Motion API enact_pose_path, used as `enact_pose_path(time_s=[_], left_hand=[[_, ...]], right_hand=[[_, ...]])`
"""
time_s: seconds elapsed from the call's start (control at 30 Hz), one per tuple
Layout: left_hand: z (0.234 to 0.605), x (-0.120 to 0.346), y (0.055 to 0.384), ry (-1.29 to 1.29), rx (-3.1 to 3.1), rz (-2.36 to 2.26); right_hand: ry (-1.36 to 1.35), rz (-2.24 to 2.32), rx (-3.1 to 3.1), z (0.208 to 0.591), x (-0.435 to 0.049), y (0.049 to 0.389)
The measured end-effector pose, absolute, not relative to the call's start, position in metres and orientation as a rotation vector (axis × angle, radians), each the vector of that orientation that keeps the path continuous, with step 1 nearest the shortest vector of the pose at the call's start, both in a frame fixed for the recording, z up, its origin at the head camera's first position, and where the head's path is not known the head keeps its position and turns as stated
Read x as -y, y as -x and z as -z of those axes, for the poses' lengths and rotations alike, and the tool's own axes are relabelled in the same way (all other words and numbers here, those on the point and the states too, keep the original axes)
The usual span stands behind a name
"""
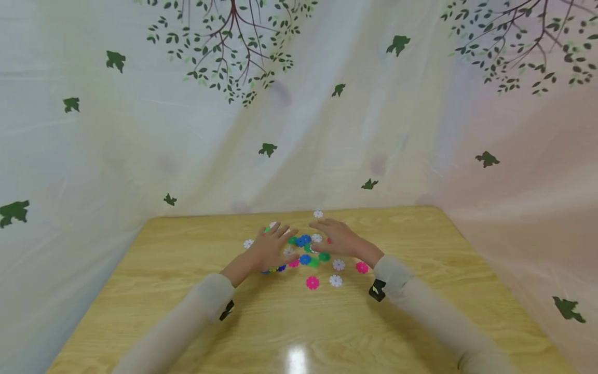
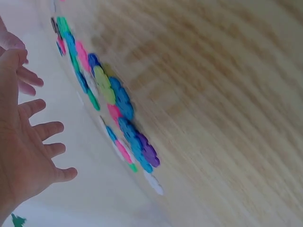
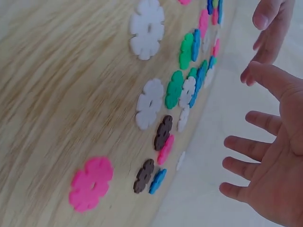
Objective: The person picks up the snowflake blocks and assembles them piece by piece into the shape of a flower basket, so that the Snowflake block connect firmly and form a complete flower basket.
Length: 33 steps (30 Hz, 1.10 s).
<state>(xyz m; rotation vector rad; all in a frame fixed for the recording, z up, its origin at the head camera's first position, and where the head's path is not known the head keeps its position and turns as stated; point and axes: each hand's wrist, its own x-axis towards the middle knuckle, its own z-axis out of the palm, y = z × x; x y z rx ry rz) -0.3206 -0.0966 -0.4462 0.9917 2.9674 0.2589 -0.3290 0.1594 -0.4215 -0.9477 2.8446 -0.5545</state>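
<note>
My left hand [image 1: 270, 250] hovers over a scatter of flower-shaped plastic discs, its fingers spread and straight. Across from it, my right hand [image 1: 340, 240] is held above the same scatter, fingers extended. Neither hand grips anything; both are raised off the tabletop in the wrist views. Between the hands lie a blue disc [image 1: 305, 259] and a green disc [image 1: 324, 256]. Nearer me are a pink disc [image 1: 312, 282] and a white disc [image 1: 335, 281]. The left wrist view has a yellow disc [image 2: 104, 85] and a purple disc [image 2: 148, 150]; the right wrist view shows a brown disc [image 3: 143, 176].
The discs lie on a wood-grain table [image 1: 299, 317], some overlapping. One white disc [image 1: 318, 213] is close to the far edge. Behind the table hangs a pale curtain [image 1: 308, 176] printed with leaves and branches. Dark devices [image 1: 377, 290] are strapped under both wrists.
</note>
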Motion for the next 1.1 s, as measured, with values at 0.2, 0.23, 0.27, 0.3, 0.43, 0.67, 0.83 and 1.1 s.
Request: enact_pose_path(time_s=[0.2, 0.23, 0.27, 0.3, 0.43, 0.67, 0.83, 1.1], left_hand=[[0.449, 0.088, 0.298, -1.257, -2.96, -0.293], [0.45, 0.086, 0.294, -1.305, -2.962, -0.301], [0.451, 0.084, 0.29, -1.349, -2.964, -0.302], [0.452, 0.082, 0.287, -1.38, -2.965, -0.295], [0.454, 0.073, 0.274, -1.374, -2.903, -0.302], [0.455, 0.06, 0.268, -1.293, -2.763, -0.338], [0.456, 0.055, 0.271, -1.274, -2.748, -0.354], [0.461, 0.048, 0.275, -1.26, -2.713, -0.404]], right_hand=[[1.108, 0.492, -2.82, 0.418, -0.171, 0.309], [1.134, 0.488, -2.811, 0.418, -0.174, 0.306], [1.154, 0.481, -2.806, 0.418, -0.176, 0.302], [1.166, 0.48, -2.796, 0.418, -0.179, 0.298], [1.175, 0.465, -2.763, 0.424, -0.188, 0.287], [1.139, 0.596, -2.635, 0.442, -0.198, 0.281], [1.182, 0.607, -2.626, 0.449, -0.196, 0.284], [1.056, 0.771, -2.515, 0.45, -0.197, 0.287]])
